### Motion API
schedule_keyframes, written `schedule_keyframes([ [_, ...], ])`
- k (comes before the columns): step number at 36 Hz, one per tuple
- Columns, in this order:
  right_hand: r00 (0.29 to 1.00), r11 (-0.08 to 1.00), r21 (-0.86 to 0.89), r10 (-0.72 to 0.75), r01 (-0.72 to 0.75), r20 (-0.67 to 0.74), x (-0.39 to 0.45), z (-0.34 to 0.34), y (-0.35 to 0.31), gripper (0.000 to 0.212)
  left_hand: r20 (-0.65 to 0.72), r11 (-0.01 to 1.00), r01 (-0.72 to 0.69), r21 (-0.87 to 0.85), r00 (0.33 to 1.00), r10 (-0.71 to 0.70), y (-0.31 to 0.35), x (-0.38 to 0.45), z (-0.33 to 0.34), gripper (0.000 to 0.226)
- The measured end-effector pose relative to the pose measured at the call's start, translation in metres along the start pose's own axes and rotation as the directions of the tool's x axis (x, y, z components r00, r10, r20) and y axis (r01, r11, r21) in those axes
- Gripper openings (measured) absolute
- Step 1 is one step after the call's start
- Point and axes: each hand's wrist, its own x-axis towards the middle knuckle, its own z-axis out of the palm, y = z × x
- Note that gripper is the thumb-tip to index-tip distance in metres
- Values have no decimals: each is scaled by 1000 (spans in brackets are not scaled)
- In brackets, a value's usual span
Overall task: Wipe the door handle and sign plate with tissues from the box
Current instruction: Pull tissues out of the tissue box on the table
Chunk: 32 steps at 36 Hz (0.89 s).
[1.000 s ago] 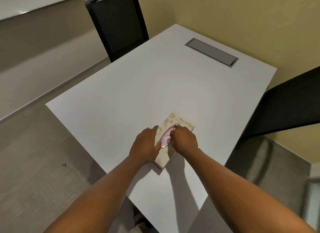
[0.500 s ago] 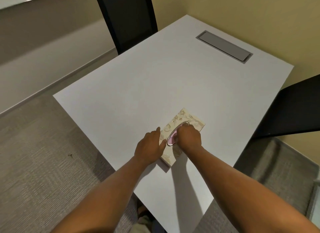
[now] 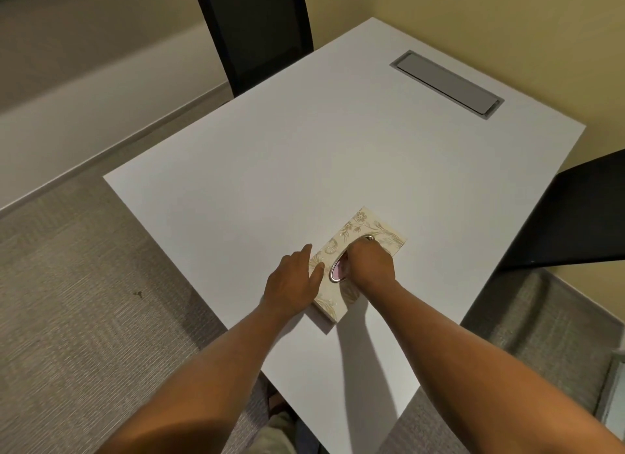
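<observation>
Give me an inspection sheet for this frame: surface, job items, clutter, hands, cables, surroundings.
Surface: white table, bare apart from the box; a grey hatch is set flush near its far edge.
Job's things: floral tissue box lies flat near the table's near edge; pink tissue shows in its oval opening. Door handle and sign plate: nothing seen.
Clutter: nothing seen on the table.
Grippers: left hand rests flat against the box's left side; right hand is at the opening, fingers hidden, grip unclear.
Cables: nothing seen.
Surroundings: black chair at the far side, another dark chair at right, grey carpet, beige wall.
</observation>
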Motion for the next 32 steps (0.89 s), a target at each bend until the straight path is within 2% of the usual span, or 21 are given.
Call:
schedule_keyframes([
  [5,1000,998,51,-21,22,-24,-1,1,2,20,2,1000,6,-15,1000,-6,-4,-1,-1,60],
  [8,999,993,117,-2,6,-40,-2,0,3,22,-2,1000,11,-26,1000,-11,-5,-1,-1,60],
  [11,999,985,171,18,-10,-45,-3,0,6,14,1,999,5,-38,1000,-5,-5,-1,-2,60],
  [15,996,974,226,40,-21,-83,-5,3,11,18,4,999,10,-43,1000,-10,-7,-4,-2,60],
  [32,1000,1000,-28,13,-14,-28,-2,5,0,18,1,998,19,-62,1000,-19,-23,-8,-5,61],
])
